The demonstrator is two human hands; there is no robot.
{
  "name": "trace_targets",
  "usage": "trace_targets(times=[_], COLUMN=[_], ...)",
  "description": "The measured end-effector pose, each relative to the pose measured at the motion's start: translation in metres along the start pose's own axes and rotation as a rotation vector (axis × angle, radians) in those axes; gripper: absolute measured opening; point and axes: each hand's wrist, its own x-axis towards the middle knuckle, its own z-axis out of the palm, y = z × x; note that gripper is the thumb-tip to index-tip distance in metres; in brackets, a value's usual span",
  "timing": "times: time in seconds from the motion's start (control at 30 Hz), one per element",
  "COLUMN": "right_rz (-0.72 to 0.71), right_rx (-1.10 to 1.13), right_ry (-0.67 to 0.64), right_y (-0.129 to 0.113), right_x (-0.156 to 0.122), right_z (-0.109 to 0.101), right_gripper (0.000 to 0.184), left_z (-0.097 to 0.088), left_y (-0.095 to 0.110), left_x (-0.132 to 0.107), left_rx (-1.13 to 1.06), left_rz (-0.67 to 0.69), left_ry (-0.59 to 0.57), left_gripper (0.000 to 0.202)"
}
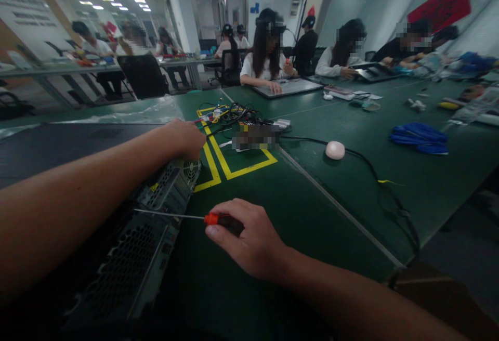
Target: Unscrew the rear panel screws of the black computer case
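Two hands, one screwdriver

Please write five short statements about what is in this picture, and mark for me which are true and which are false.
1. The grip of the right hand is closed on a screwdriver. True.
2. The left hand also holds the screwdriver. False: it is at the far end of the computer case.
3. The screwdriver has an orange part by its shaft. True.
4. The tape lines on the table are red. False: they are yellow.
5. In the picture, the blue bundle lies to the right of the small pale pink object. True.
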Motion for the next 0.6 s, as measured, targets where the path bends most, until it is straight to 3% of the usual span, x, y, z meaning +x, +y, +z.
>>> trace_targets(times=[0.17, 0.27, 0.37, 0.6], right_rz=[-0.004, 0.032, 0.071, 0.045], right_rx=[-0.019, 0.032, 0.058, 0.027], right_ry=[-0.036, -0.015, -0.007, 0.007], right_y=[-0.0026, -0.0030, -0.0007, 0.0050], right_x=[0.0003, 0.0000, 0.0003, 0.0045], right_z=[0.0010, 0.0035, 0.0058, 0.0088], right_gripper=[0.030, 0.023, 0.032, 0.021], left_z=[-0.0022, -0.0037, -0.0046, -0.0064], left_y=[0.0015, 0.0029, 0.0042, 0.0057], left_x=[-0.0019, -0.0032, -0.0046, -0.0094], left_rx=[0.024, 0.081, 0.096, 0.092], left_rz=[0.011, 0.020, 0.014, 0.039], left_ry=[-0.011, -0.028, -0.026, -0.014], left_gripper=[0.047, 0.048, 0.048, 0.045])
